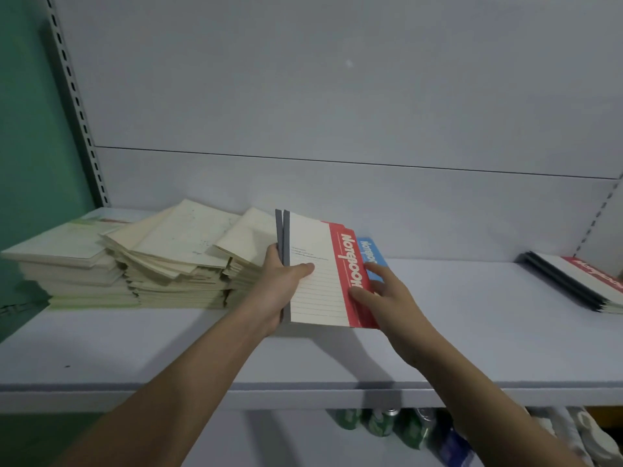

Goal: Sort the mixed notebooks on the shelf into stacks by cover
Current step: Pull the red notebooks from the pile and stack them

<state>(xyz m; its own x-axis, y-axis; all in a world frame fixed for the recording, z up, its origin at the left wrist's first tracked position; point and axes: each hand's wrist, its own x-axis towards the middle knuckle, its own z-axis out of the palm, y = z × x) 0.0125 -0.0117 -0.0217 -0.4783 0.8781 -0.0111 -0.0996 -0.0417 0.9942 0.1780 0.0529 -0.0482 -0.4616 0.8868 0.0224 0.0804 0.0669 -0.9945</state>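
Left grip (pixel 286 281) round red notebooks (pixel 323 274), perhaps two.

Your notebooks (pixel 320 274) have smooth, matt paper covers; the shelf (pixel 472 332) looks like matt painted metal; the cans (pixel 381 423) below seem glossy.
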